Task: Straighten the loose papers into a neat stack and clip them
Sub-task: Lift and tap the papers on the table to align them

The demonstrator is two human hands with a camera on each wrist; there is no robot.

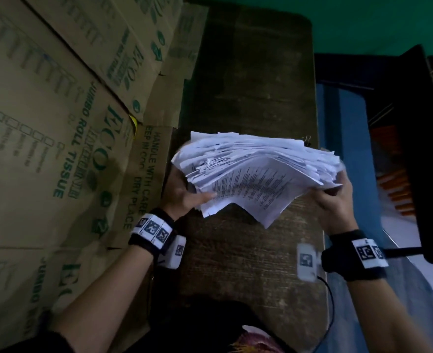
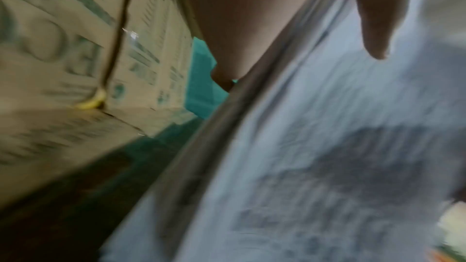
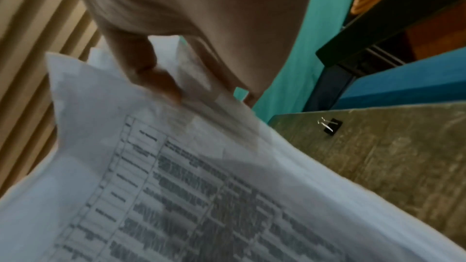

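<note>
A thick, uneven bundle of printed white papers (image 1: 256, 171) is lifted off the dark wooden table (image 1: 248, 85), its sheets fanned and its edges ragged. My left hand (image 1: 184, 193) grips its left end, thumb on the top sheet. My right hand (image 1: 335, 197) grips the right end from below and behind. In the left wrist view the thumb lies on the papers (image 2: 315, 156). The right wrist view shows fingers (image 3: 153, 75) pinching the papers (image 3: 176, 196). A black binder clip (image 3: 331, 126) lies on the table beyond, its tip peeking out behind the bundle (image 1: 308, 140).
Stacked cardboard boxes (image 1: 57, 123) with green print crowd the table's left side. To the right are a blue surface (image 1: 342, 149) and a dark frame (image 1: 419, 149). A cable (image 1: 330, 309) runs from the right wrist camera.
</note>
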